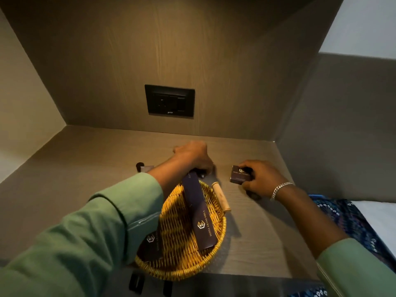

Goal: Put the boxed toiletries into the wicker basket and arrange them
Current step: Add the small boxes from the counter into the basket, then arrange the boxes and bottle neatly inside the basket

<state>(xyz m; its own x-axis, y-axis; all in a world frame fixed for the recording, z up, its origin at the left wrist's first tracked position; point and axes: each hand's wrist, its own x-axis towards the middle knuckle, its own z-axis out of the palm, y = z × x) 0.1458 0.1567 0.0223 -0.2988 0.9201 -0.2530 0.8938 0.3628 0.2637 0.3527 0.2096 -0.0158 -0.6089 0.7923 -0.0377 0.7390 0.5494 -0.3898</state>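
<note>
1. Hands of a person in pale green sleeves are working over a round yellow wicker basket (pixel 182 249) that is sitting near the front edge of a grey-brown wood-grain shelf (pixel 85 159).

2. Inside the basket, a long dark purple box with gold lettering (pixel 198 211) is lying diagonally, its far end sticking out over the far rim and its near end resting low on the right side.

3. A second dark box with a gold logo (pixel 151 245) is sitting at the basket's near left, partly hidden under the left sleeve.

4. The left hand (pixel 192 156) is reaching past the basket's far rim, fingers curled downward around the long box's far end or something small and dark beside it; which one is being gripped, I cannot tell.

5. The right hand (pixel 262 179), wearing a silver chain bracelet (pixel 280 188), is to the right of the basket, its fingers and thumb pinching a small dark square box with gold print (pixel 241 175) that is not yet in the basket.

6. A small pale tube with a dark cap (pixel 143 167) is lying on the shelf to the far left of the basket, half hidden by the left arm.

7. A pale wooden handle (pixel 220 196) is lying along the basket's right rim.

8. Judging by this, the task is partly done: two boxes are in, at least one is waiting outside, and tidying is not yet done.
</note>
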